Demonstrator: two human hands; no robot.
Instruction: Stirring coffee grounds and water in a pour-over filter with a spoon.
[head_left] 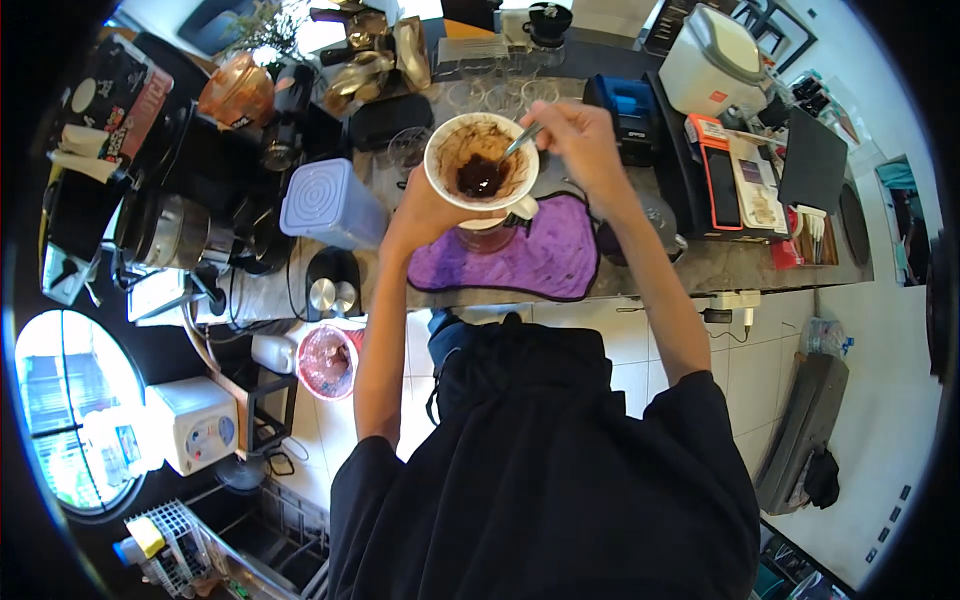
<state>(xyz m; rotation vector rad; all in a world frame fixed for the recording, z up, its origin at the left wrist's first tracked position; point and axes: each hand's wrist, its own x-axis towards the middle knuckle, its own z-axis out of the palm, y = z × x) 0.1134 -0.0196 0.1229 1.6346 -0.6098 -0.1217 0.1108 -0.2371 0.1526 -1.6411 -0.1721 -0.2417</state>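
My left hand grips a white handled cup from its left side, above the counter. Brown smears coat the inside, and a dark, wet, coffee-like mass lies at the bottom. Pinched in the fingers of my right hand is a thin metal spoon, slanting down into the cup; its lower end is hidden. Partly covered by the cup, a glass vessel stands on a purple cloth with a dark border.
Left of the cup stands a lidded, bluish plastic container. Clear glasses line the back. A blue-black machine and a white lidded bin stand to the right. The counter's front edge runs near my body; a pink-lined bin is below.
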